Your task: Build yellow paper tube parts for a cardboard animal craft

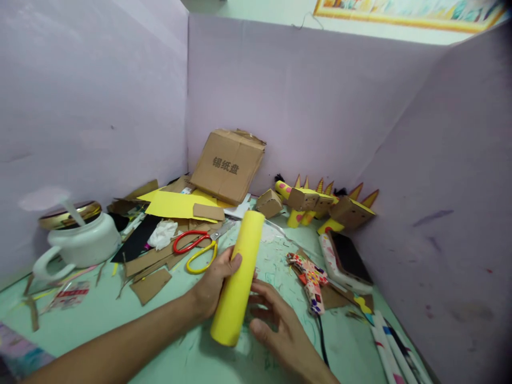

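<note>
A yellow paper tube [239,277] stands tilted above the green tabletop, its top leaning right and away from me. My left hand [216,280] is wrapped round the tube from the left, the thumb lying along its front. Close to the tube's lower right side is my right hand [274,320], with fingers apart and slightly curled. Its fingertips reach partly behind the tube, so I cannot tell whether they touch it. Just beyond my left hand lie scissors [204,248] with one red and one yellow handle.
Several cardboard-and-yellow animal figures [306,200] stand at the back right. Nearer are a flower-patterned glue gun [314,285], a phone [350,256] and marker pens [394,346]. At left are a white mug [86,242], yellow paper [176,205] and cardboard scraps [150,285]; a cardboard box [230,165] leans behind.
</note>
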Demonstrator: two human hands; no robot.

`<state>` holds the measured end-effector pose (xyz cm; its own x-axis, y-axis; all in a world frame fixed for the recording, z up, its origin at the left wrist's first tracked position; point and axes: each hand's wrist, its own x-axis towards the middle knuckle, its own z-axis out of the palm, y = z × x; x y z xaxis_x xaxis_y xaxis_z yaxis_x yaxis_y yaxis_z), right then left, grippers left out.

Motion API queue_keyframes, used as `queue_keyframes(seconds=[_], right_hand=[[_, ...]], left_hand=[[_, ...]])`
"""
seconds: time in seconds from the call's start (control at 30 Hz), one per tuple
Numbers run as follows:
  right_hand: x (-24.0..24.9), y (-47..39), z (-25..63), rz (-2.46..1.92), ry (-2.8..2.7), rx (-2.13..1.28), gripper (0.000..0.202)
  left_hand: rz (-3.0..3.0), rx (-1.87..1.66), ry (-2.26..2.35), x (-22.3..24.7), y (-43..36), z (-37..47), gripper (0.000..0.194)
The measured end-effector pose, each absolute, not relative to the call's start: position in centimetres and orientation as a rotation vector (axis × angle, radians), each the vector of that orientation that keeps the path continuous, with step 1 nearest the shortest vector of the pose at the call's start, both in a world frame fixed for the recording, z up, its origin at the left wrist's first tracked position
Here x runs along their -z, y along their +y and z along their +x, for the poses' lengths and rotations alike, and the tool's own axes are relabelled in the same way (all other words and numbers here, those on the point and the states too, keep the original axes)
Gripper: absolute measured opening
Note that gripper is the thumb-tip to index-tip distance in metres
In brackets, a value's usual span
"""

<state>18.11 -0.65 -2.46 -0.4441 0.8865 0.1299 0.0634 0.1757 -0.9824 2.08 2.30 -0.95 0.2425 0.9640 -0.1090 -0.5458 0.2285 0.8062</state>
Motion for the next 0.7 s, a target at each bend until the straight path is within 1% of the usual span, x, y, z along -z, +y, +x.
queue_keyframes(seconds=[0.07, 0.1, 0.17, 0.23, 0.3, 0.43, 0.7], right_hand=[[2.3, -0.7, 18.9, -0.96, -1.81, -1.059, 0.04], [2.2, -0.6, 19.4, -0.995, -1.853, -0.864, 0.042], [2.0, -0.5, 20.2, -1.007, -1.915, -0.517, 0.055], [1.8, -0.5, 20.5, -0.965, -1.998, -0.316, 0.067], [1.5, -0.8, 20.2, -0.922, -2.091, -0.243, 0.073], [1.3, -1.5, 19.3, -0.896, -2.215, -0.179, 0.079], [1.6, -1.8, 19.1, -0.902, -2.238, -0.14, 0.08]], left_hand=[[0.662, -1.137, 0.725, 0.7, 2.4, 1.9, 0.031], [0.635, -1.125, 0.742, 0.6, 2.6, 1.8, 0.029], [0.586, -1.101, 0.765, 0.6, 2.8, 1.8, 0.026], [0.554, -1.078, 0.771, 0.7, 2.9, 2.0, 0.024], [0.54, -1.077, 0.78, 0.9, 2.9, 2.2, 0.022], [0.54, -1.106, 0.791, 1.3, 3.0, 2.4, 0.018], [0.594, -1.097, 0.773, 1.5, 2.5, 2.7, 0.023]])
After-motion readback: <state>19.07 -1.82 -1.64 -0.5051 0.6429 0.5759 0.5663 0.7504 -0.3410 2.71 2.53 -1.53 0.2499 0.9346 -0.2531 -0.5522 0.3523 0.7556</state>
